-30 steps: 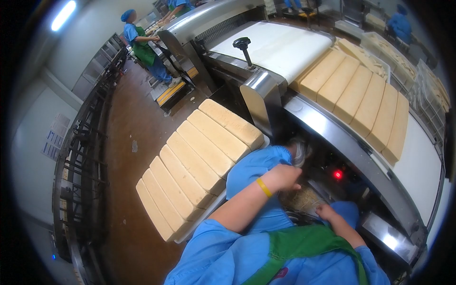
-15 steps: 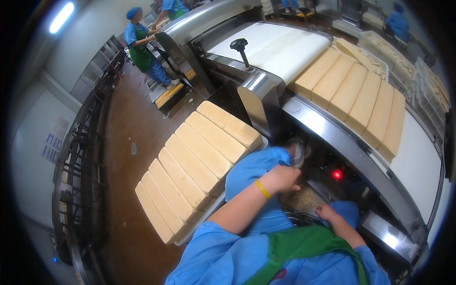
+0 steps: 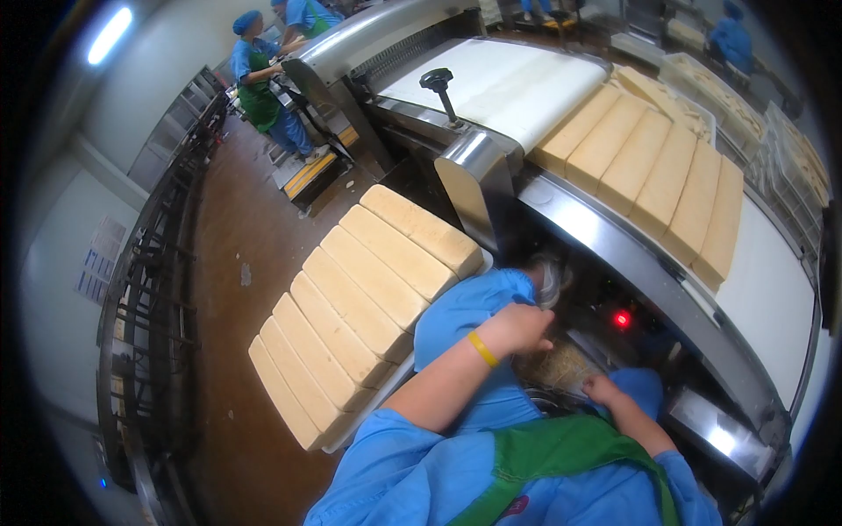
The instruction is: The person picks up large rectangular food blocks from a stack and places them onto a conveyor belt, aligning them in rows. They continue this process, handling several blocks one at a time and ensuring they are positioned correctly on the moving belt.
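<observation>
My left hand, with a yellow band on its wrist, rests over my blue-clad left knee, fingers curled and nothing visible in them. Close to my other knee, my right hand is loosely closed and also shows nothing in its grip. Beneath and between both hands lies a patch of pale, stringy scraps. Left of my arm, a white tray bears several long, pale tofu-like blocks side by side. More such blocks lie in a row on the machine at the right.
A white conveyor belt runs beside a black knob and metal housing. A red light glows under the machine. Crates with pale pieces stand behind. Co-workers stand near a yellow-edged step.
The view has shifted very slightly, so the machine and blocks sit a little further left and higher. Both my hands keep the same pose.
</observation>
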